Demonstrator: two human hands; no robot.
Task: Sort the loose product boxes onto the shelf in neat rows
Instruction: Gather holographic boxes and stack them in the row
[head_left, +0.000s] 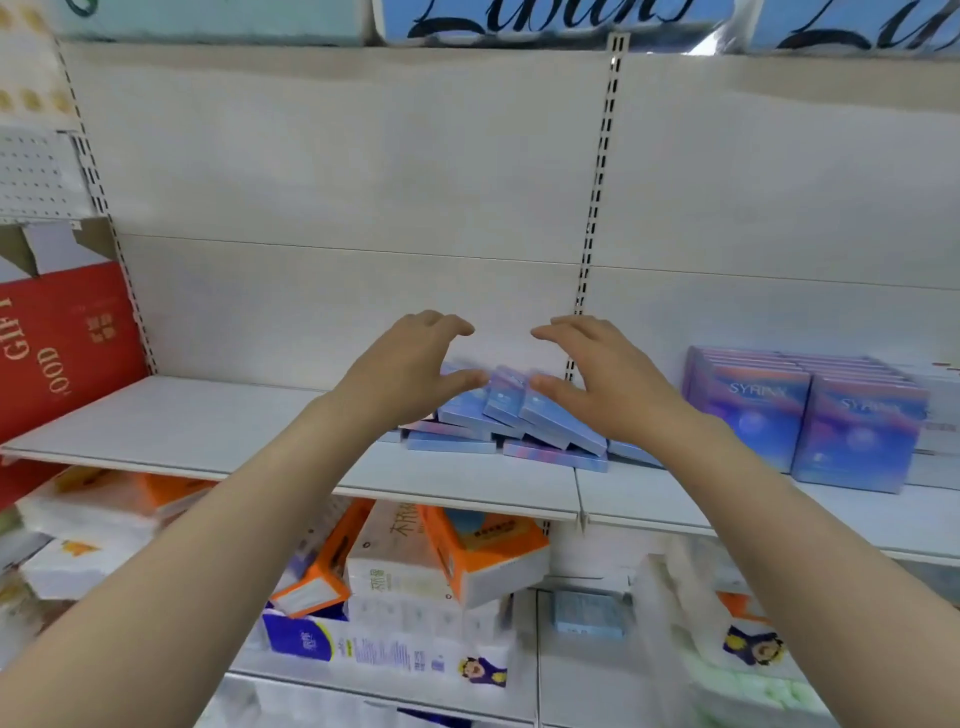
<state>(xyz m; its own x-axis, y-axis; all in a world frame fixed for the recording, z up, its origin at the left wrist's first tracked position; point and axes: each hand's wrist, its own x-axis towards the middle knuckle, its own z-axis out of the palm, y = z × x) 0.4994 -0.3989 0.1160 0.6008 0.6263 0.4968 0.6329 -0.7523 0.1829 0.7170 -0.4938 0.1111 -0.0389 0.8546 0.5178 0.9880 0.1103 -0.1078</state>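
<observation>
Left hand and right hand spread, empty, flanking loose blue box pile on shelf, likely to gather it; neat SYRINX rows right of pile.

Shelf: painted metal, matt off-white, smooth. Back panel: same matt finish. Slotted upright: metal. Loose boxes: glossy card, blue-pink. Upright boxes: glossy card, purple-blue. Red box: matt card. Tissue packs: shiny plastic wrap.
</observation>
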